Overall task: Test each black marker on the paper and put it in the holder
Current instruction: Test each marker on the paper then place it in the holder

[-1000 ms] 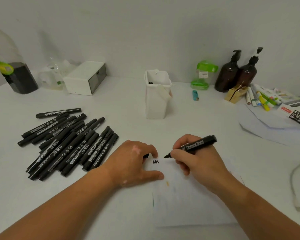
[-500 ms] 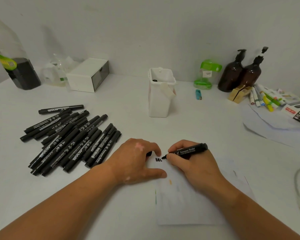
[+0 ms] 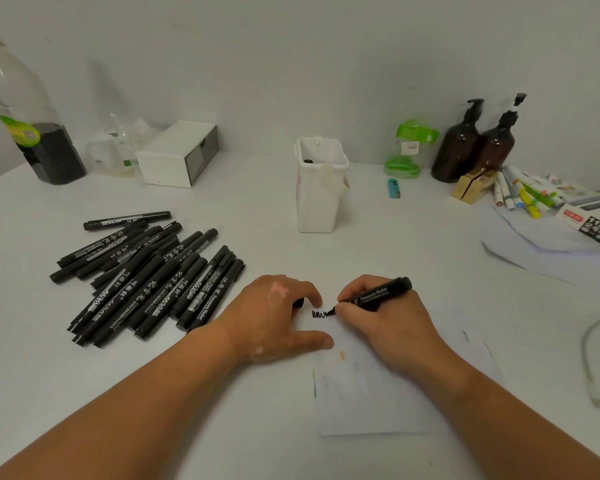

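The right hand (image 3: 388, 323) pinches the permanent marker (image 3: 378, 295), tip on the paper (image 3: 371, 393) at a black scribble's (image 3: 319, 314) end, while the left hand (image 3: 274, 320) curls over what looks like its cap (image 3: 298, 302), thumb pinning the sheet; if that slips, ink may streak the tabletop (image 3: 395, 244).

Soft even light, faint shadows, wide-angle edge distortion, slight blur

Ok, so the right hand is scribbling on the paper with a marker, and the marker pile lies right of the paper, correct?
No. In the head view the marker pile lies left of the paper; the right hand is indeed scribbling on it with a marker.
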`<state>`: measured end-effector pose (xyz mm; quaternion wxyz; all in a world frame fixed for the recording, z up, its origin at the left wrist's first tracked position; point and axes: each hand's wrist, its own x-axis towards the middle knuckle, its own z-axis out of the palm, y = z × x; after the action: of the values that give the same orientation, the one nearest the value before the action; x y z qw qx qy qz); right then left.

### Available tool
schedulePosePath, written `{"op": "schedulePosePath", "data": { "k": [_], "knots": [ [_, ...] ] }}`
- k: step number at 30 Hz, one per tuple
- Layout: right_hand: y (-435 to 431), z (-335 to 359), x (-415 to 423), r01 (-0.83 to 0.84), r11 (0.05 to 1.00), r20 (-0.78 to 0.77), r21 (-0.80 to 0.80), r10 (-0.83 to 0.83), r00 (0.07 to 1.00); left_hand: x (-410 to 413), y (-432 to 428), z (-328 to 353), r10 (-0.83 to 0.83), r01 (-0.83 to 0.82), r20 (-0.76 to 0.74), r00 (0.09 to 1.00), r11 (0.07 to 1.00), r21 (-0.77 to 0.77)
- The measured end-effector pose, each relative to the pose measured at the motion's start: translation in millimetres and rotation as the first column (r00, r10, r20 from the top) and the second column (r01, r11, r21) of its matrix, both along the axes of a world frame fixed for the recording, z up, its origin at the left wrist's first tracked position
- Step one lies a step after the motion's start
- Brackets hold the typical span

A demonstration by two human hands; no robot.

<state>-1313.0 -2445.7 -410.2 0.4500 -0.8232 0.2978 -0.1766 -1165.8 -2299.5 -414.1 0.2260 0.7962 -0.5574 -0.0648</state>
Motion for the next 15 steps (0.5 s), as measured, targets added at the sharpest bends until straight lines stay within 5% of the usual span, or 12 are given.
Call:
{"op": "schedulePosePath", "data": {
  "k": [15],
  "knots": [
    [-1.6, -1.3, 1.6, 0.019, 0.999, -0.007, -0.033, -0.019, 1.000, 2.7, -0.7, -1.9, -0.006, 0.006, 0.001, 1.000, 1.000, -0.004]
  ]
}}
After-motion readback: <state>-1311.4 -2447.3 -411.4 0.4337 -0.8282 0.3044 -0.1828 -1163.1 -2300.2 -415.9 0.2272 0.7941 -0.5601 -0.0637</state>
